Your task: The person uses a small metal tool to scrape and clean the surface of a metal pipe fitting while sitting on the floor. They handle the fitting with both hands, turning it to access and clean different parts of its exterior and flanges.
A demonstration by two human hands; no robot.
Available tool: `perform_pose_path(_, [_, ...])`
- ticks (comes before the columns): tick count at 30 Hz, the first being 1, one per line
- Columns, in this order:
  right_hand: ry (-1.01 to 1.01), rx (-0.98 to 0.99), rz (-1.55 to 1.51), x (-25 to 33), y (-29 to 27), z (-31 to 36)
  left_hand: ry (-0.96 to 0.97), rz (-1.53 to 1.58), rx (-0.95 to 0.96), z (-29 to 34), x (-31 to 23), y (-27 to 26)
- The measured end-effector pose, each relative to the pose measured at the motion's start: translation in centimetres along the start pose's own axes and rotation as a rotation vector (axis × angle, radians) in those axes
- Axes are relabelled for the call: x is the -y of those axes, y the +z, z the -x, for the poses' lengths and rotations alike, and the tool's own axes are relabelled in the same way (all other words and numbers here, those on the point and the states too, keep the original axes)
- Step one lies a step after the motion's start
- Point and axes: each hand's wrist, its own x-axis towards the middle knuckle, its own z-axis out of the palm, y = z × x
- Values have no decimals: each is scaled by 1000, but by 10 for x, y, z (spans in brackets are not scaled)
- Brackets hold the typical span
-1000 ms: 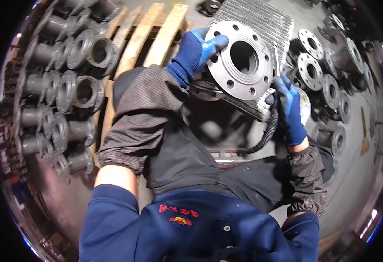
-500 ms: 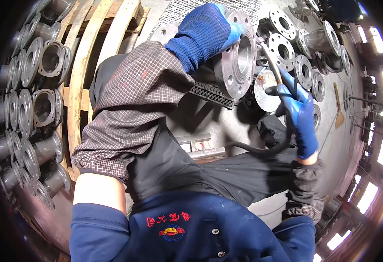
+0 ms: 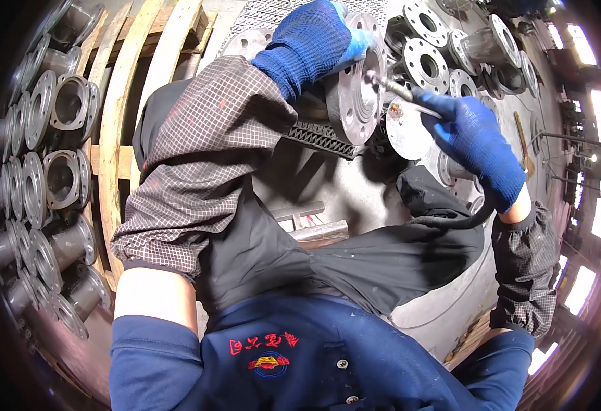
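1. We see the left hand (image 3: 312, 42) in a blue glove at the far middle of the scene, laid over the top edge of a round metal flange (image 3: 359, 82).
2. Its fingers are pressed together and curled around the rim of the flange, so the hand grips it; the fingertips go behind the metal and we cannot see them.
3. The left forearm, in a checked brown sleeve (image 3: 201, 157), rises from the near left and bends at the elbow toward the flange.
4. The flange stands on its edge, tilted, above the person's lap, its flat face with bolt holes turned to the right.
5. The right hand (image 3: 477, 140), also in a blue glove, is on the right of the flange; its fingers are closed around a thin metal tool (image 3: 397, 89).
6. The tip of the tool touches the face of the flange.
7. A black hose (image 3: 451, 220) runs from under the right hand.
8. More flanges (image 3: 54, 178) lie on a wooden pallet (image 3: 115, 137) at the left.
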Motion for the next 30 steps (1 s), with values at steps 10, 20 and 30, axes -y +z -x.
perform_pose_path(10, [-18,83,4,-3,-16,2,-34,-72,1,1,-4,-4])
perform_pose_path(20, [-76,213,26,13,-33,-2,11,-103,-4,7,-4,-16])
perform_pose_path(30, [24,334,-151,1,-35,-5,80,-21,-15,23,-13,-12])
